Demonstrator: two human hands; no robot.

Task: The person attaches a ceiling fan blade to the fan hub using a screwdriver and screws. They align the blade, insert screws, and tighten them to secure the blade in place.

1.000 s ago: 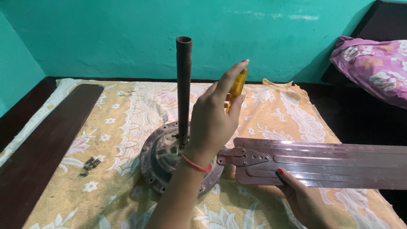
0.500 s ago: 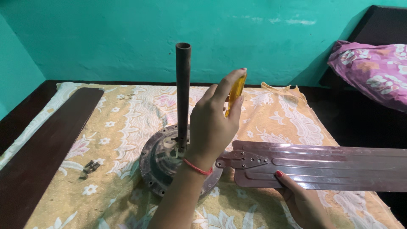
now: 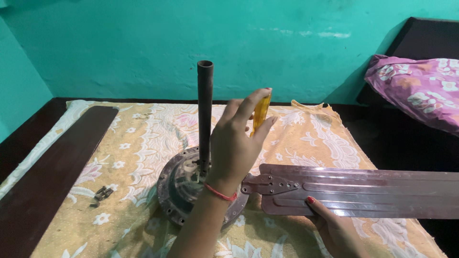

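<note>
Left hand is raised w/ fingers pinched around a yellow screwdriver handle, held upright above the round fan motor. Motor lies on a floral cloth, its dark pipe standing vertical just left of the hand. Right hand, lower right, grips the underside edge of a brown fan blade, its bracket end touching the motor. Small screws lie to the left, near a 2nd dark blade.

A teal wall is glowing far off; the near cloth is showing yellow with white flowers — the screwdriver handle amber, the right fan blade reddish-brown, the left blade dark brown — the far-right pillow purple floral.
</note>
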